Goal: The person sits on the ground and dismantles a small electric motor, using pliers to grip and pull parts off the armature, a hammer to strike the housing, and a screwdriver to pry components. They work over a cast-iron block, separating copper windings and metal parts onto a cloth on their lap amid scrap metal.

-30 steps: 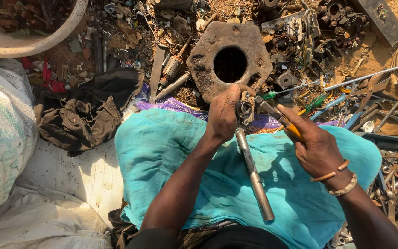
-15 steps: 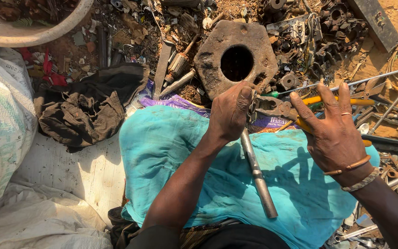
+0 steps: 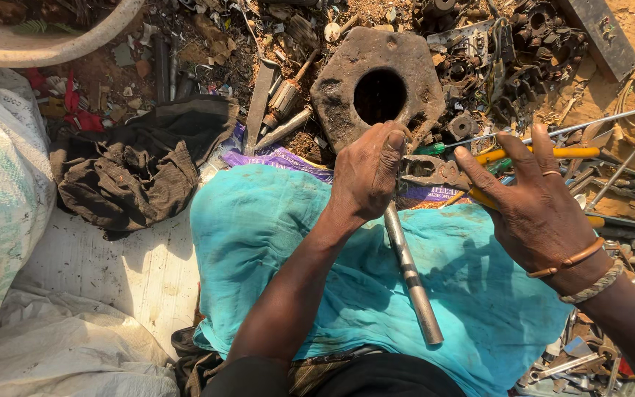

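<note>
One metal rod (image 3: pixel 411 279) hangs below the left hand (image 3: pixel 365 176) grip.

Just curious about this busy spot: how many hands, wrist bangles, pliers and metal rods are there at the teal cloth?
Hands: 2, left hand, right hand
Wrist bangles: 2
Pliers: 1
Metal rod: 1
Total: 6

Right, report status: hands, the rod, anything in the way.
Left hand gripping metal rod at its top. Right hand fingers spread, on yellow-handled pliers. Rod lies over teal cloth; scrap crowds beyond.
</note>
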